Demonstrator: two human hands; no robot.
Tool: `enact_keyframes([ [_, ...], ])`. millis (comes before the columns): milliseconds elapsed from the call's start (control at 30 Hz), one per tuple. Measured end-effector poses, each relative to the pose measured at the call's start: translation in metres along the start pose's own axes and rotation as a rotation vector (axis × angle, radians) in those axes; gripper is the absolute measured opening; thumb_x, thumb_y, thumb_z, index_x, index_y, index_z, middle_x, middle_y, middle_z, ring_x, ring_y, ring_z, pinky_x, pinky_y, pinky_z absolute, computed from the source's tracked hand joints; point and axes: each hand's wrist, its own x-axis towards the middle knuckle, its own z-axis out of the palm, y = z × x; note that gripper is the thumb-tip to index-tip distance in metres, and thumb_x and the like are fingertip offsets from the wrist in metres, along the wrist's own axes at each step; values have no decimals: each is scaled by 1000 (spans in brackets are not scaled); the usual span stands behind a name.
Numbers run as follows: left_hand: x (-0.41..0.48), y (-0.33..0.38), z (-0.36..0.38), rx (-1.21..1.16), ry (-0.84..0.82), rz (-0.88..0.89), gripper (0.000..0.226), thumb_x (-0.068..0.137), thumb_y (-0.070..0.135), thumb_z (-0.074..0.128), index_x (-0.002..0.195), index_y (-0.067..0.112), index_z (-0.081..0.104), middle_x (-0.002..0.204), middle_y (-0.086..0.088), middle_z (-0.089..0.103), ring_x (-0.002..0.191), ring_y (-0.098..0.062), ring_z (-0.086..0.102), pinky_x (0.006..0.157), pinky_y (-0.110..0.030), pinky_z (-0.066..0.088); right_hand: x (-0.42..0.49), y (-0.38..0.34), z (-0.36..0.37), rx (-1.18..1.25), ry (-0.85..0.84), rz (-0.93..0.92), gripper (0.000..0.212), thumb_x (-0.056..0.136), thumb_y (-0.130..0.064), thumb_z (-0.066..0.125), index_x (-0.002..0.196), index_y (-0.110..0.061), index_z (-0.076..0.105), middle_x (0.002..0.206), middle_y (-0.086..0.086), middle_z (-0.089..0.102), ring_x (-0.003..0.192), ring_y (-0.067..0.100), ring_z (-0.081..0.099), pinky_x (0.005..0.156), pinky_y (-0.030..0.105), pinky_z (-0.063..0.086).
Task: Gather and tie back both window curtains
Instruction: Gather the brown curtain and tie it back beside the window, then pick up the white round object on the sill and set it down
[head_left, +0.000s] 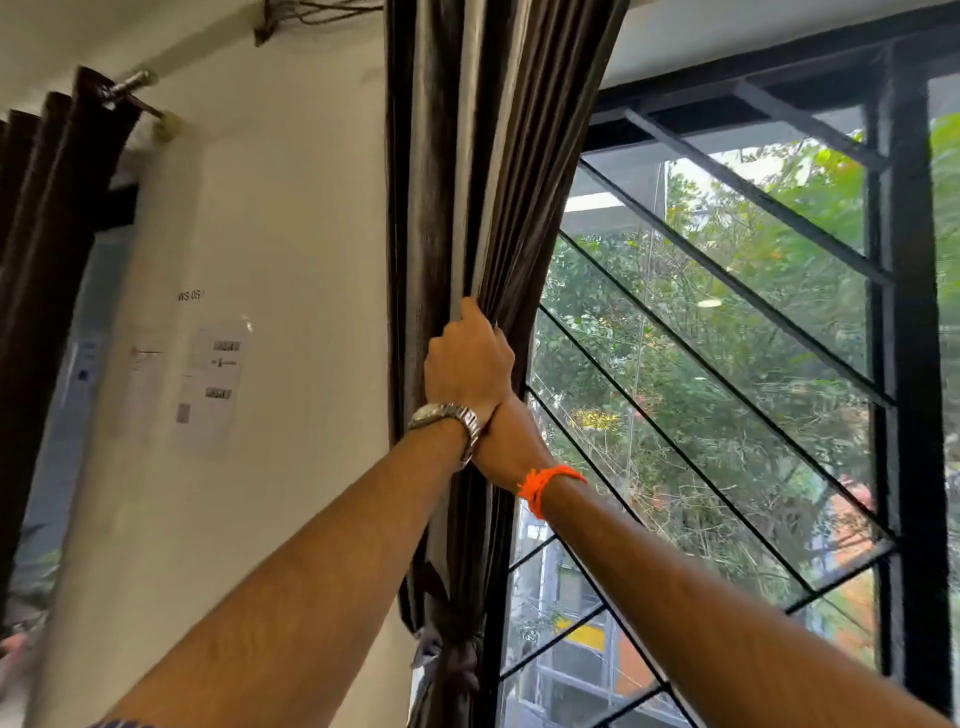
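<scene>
A person's view, looking up and forward along two bare forearms toward a window with a dark metal frame and slanted bars (727, 291); green trees show beyond the glass. Hanging at the left edge of the window, against a white wall (291, 208), is a dark brown curtain (483, 156), already bunched into a narrow column of folds. The left hand (465, 366), with a metal watch (447, 418) at its wrist, is clenched around the gathered folds at about mid height, thumb uppermost. The right hand (506, 441), with an orange thread band (545, 486) at its wrist, reaches in just below and behind the left wrist; most of it is hidden, so its grip cannot be told, though it appears pressed against the same bundle. Lower down, near the bottom of the view, a grey fabric tie (457, 654) seems to wrap the curtain, its knot partly hidden by the left forearm. A second dark curtain (47, 234) hangs on a rod at the far left, at another opening, with printed paper notices (213, 384) on the wall between. Judging from this, the step in hand is squeezing and tidying this curtain's folds, with the tie seemingly already on. The next move likely calls for checking that the tie holds, then releasing and turning to the other curtain.
</scene>
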Motion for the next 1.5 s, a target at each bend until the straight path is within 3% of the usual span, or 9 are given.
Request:
enact_keyframes([
  [167, -31, 13, 0, -21, 69, 107, 57, 92, 23, 56, 142, 9, 33, 124, -13, 59, 101, -35, 60, 74, -46, 54, -32, 2, -19, 62, -57, -84, 91, 76, -29, 68, 152, -25, 18, 95, -10, 68, 73, 0, 64, 62, 17, 52],
  [233, -41, 14, 3, 109, 140, 210, 67, 88, 24, 59, 147, 11, 29, 142, -9, 43, 117, -31, 48, 87, -45, 51, -45, 8, -33, -39, -47, -136, 95, 75, -33, 62, 154, -28, 9, 128, -1, 62, 104, 12, 64, 90, 28, 53],
  [267, -46, 15, 4, 177, 157, 247, 70, 88, 25, 58, 149, 12, 27, 149, -7, 36, 128, -32, 41, 97, -49, 45, -48, 12, -43, -153, -33, -178, 96, 75, -37, 59, 155, -27, 7, 145, 0, 49, 128, 18, 52, 110, 38, 41],
  [333, -58, 21, 5, 263, 133, 328, 74, 87, 26, 57, 152, 12, 24, 158, -6, 25, 145, -33, 23, 113, -56, 27, -57, 18, -61, -362, -51, -174, 95, 78, -42, 56, 156, -25, 5, 159, 0, 29, 149, 21, 18, 123, 49, 5],
  [433, -77, 37, 7, 238, 85, 383, 74, 87, 27, 56, 152, 10, 26, 161, -7, 20, 150, -29, 13, 118, -56, 13, -71, 28, -90, -502, -63, -161, 88, 82, -47, 53, 156, -21, 12, 161, 1, 23, 152, 20, 7, 119, 51, -14],
  [767, -140, 120, 20, 181, -99, 620, 68, 90, 19, 51, 153, 10, 26, 163, -8, 14, 152, -25, 6, 123, -47, 6, -122, 70, -202, -782, -42, -126, 52, 101, -35, 37, 151, -25, 26, 164, -3, 9, 152, 19, -3, 117, 61, -9],
  [967, -181, 177, 52, 139, -242, 690, 63, 101, 38, 42, 154, 8, 23, 163, -10, 12, 151, -28, 5, 123, -47, 7, -155, 106, -280, -970, 22, -47, 56, 100, -46, 34, 152, -27, 25, 164, -3, 0, 151, 21, -9, 116, 60, -12],
  [1133, -218, 229, 79, 64, -321, 641, 82, 96, 62, 33, 155, 8, 19, 163, -10, 12, 151, -27, 7, 122, -48, 9, -190, 130, -350, -1058, 47, 35, 64, 98, -39, 42, 155, -20, 20, 164, -3, -6, 151, 20, -12, 118, 59, -7],
  [1500, -306, 362, 122, -87, -468, 659, 88, 93, 69, 28, 155, 7, 16, 163, -11, 11, 152, -26, 5, 121, -49, 6, -277, 176, -486, -1235, 15, 205, 71, 96, -46, 45, 155, -17, 20, 164, 1, -2, 152, 22, -5, 118, 61, -4],
])
